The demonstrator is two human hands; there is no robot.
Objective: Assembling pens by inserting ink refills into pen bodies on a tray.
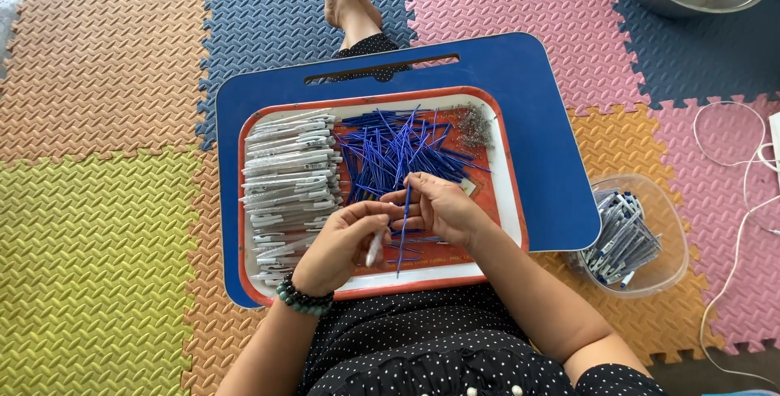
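1. Your left hand [340,242] is closed around a slim white plastic pen barrel [374,247], fingers curled over its upper part while its lower end pokes out below the palm, above the near edge of the red-rimmed white tray [510,201].
2. Your right hand [439,205] pinches a thin blue ink refill [403,229] near its top between thumb and fingertips; the refill hangs almost upright, just beside the barrel. Whether its tip is already inside the barrel I cannot tell from this angle.
3. Expect both pieces to be very light. The barrel looks stiff and smooth, so it may roll in your fingers; hold it at mid-length.
4. The refill is likely springy and will bow if pushed from its far end, so hold it close to the end you are guiding.
5. Around your hands: a row of white barrels [288,181] on the tray's left, a loose heap of blue refills [398,148] in its middle, all on a blue lap desk [536,79].
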